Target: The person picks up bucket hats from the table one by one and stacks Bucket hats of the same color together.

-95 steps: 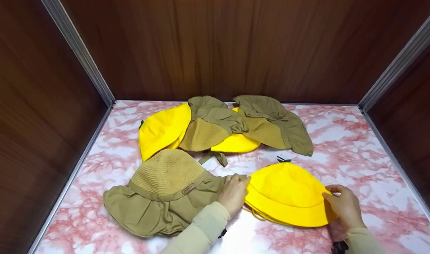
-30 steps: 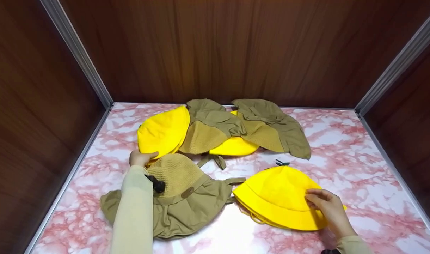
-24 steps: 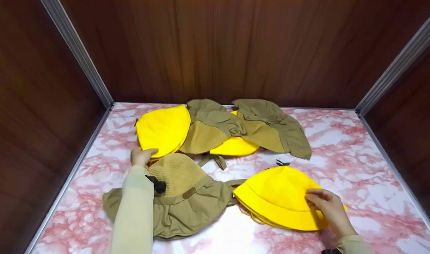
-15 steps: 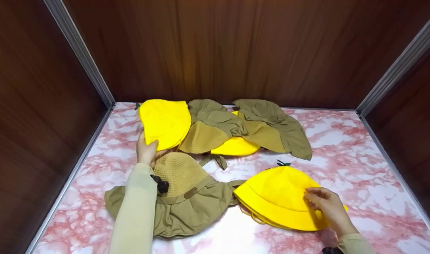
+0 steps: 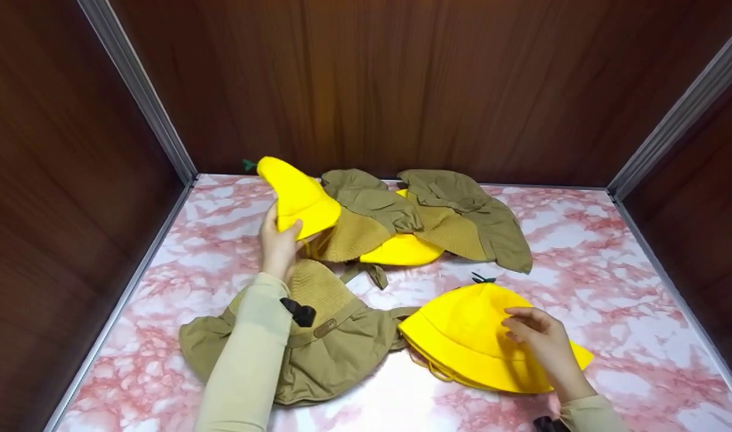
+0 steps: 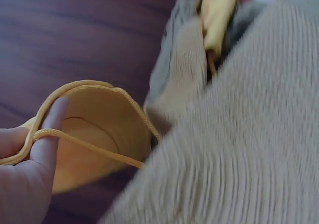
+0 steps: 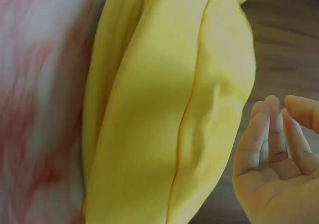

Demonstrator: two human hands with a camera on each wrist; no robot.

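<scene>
My left hand [image 5: 280, 243] grips the brim of a yellow bucket hat [image 5: 300, 201], lifted and tilted at the back left. A green sprout tops its crown, and in the left wrist view a yellow cord [image 6: 94, 147] loops by the fingers. Over a second yellow bucket hat [image 5: 462, 336] at the front right hovers my right hand [image 5: 543, 342], its fingers loosely bent with nothing between them; the right wrist view shows it apart from the fabric. Beneath my left forearm lies a khaki sun hat [image 5: 336, 366] with a woven crown, partly hidden by the sleeve.
Toward the back, two khaki sun hats [image 5: 372, 201] [image 5: 471, 198] overlap another yellow hat [image 5: 402, 250] on the pink marbled table [image 5: 588, 264]. Brown wood panels [image 5: 402, 84] with metal corner strips close in the back and sides.
My left hand left the khaki hat's brim, took the back-left yellow hat, and raised it, turning it rightward. My right hand let go of the front yellow hat's brim and shifted left over it.
</scene>
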